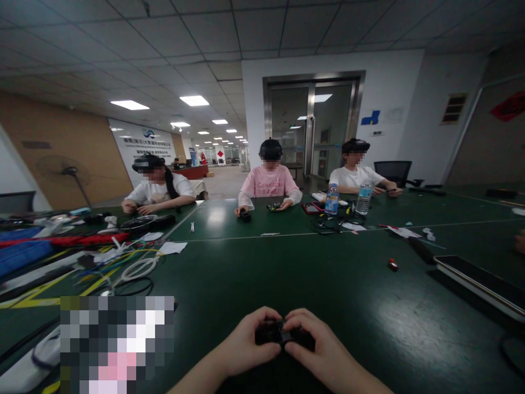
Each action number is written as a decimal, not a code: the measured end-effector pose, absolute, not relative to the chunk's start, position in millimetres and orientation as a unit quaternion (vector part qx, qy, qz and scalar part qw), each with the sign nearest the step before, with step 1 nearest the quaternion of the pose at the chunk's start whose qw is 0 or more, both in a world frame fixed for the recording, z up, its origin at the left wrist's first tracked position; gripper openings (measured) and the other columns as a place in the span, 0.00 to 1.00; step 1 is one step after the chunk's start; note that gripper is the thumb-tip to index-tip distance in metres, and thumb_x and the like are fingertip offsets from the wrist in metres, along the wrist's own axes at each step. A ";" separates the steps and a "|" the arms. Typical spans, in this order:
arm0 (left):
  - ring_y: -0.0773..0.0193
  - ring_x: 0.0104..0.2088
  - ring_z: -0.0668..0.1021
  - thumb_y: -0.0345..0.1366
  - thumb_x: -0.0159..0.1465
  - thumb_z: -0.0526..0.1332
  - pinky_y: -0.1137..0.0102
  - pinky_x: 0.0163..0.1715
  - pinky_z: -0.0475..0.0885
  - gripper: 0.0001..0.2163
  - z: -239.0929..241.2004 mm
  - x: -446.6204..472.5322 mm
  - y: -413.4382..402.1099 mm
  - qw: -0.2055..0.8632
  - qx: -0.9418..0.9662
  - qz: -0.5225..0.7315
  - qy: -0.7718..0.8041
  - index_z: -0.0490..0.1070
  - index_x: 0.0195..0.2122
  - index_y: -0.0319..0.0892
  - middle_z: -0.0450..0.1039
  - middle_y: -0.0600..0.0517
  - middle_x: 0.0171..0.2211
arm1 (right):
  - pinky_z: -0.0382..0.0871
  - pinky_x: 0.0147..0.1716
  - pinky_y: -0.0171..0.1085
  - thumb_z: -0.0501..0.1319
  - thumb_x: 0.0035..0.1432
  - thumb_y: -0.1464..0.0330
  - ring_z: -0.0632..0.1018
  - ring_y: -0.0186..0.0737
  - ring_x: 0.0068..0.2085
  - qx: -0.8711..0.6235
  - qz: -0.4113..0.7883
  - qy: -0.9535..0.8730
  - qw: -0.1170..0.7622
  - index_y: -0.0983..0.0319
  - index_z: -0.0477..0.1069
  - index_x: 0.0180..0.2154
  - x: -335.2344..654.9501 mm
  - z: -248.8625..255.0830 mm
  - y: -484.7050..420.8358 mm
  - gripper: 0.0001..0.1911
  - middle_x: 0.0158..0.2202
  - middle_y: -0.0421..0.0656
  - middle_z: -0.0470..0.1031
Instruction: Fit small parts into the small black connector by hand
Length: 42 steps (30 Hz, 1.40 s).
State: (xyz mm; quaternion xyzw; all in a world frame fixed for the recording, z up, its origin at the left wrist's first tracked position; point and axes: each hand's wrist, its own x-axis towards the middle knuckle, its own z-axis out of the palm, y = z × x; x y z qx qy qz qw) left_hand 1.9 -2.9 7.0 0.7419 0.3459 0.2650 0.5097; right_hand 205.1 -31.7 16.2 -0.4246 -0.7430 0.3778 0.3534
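The left hand [244, 342] and the right hand [320, 342] hold a small black thing [282, 334] together, on the near side of a big green table [221, 279]. A little red thing [392, 265] lies to the right. On the left are messy wires [139, 269] and a blue bin [24, 258]. At the far side, a person in pink [270, 181] sits between a person in white on the left [180, 187] and another in white on the right [356, 176].

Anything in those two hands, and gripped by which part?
A black object, held by its two ends: left hand at the left, right hand at the right. Its exact kind is unclear.
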 end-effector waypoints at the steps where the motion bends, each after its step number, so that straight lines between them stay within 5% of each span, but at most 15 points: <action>1: 0.60 0.40 0.74 0.28 0.54 0.62 0.68 0.39 0.69 0.17 7.1 2.0 -3.0 0.511 0.741 0.266 0.345 0.65 0.46 0.41 0.70 0.51 0.40 | 0.66 0.45 0.38 0.61 0.51 0.73 0.73 0.41 0.45 -0.425 0.376 -0.743 0.355 0.58 0.71 0.38 204.9 15.9 -31.6 0.10 0.43 0.42 0.71; 23: 0.61 0.39 0.73 0.27 0.54 0.61 0.68 0.39 0.68 0.18 4.9 1.0 -3.2 0.517 0.735 0.264 0.350 0.64 0.46 0.41 0.69 0.52 0.39 | 0.65 0.48 0.43 0.60 0.55 0.69 0.74 0.43 0.45 -0.446 0.334 -0.727 0.401 0.58 0.72 0.38 212.8 21.3 -30.0 0.07 0.41 0.42 0.73; 42: 0.62 0.38 0.73 0.28 0.54 0.61 0.69 0.36 0.68 0.17 12.1 1.5 -5.3 0.526 0.727 0.245 0.368 0.64 0.46 0.42 0.69 0.52 0.39 | 0.66 0.50 0.48 0.59 0.57 0.62 0.74 0.45 0.47 -0.485 0.319 -0.641 0.503 0.58 0.67 0.50 230.4 10.6 -19.5 0.18 0.45 0.45 0.74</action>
